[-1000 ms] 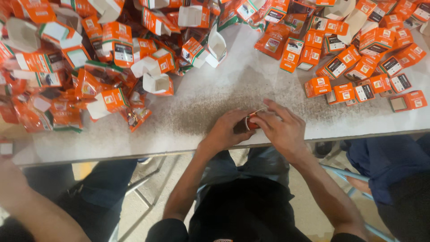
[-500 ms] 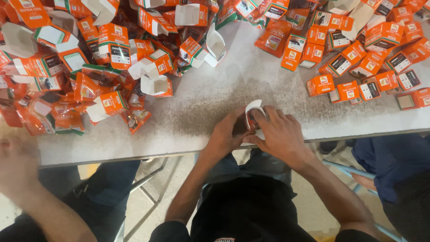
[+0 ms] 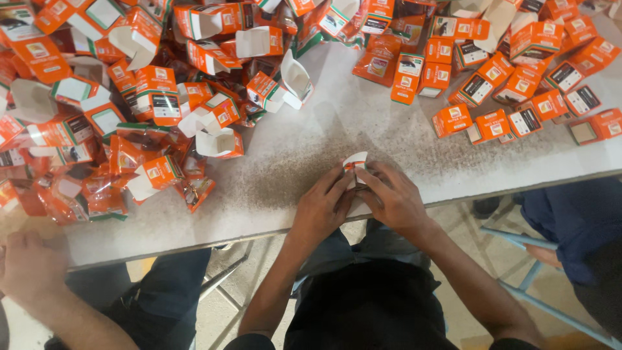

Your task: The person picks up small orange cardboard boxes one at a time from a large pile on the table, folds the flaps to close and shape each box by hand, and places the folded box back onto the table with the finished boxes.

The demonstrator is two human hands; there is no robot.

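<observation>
Hands (image 3: 359, 201) pinch a small orange-and-white carton (image 3: 355, 163), flap open.

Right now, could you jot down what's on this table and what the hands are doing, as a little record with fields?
Surface: pale speckled table
Left hand: holds a small orange-and-white carton at the table edge
Right hand: holds the same carton from the other side
Left pile: open, unfolded orange cartons
Right pile: closed orange cartons
Nearby: another person's hand at the lower left, a blue-clothed leg at the right
</observation>
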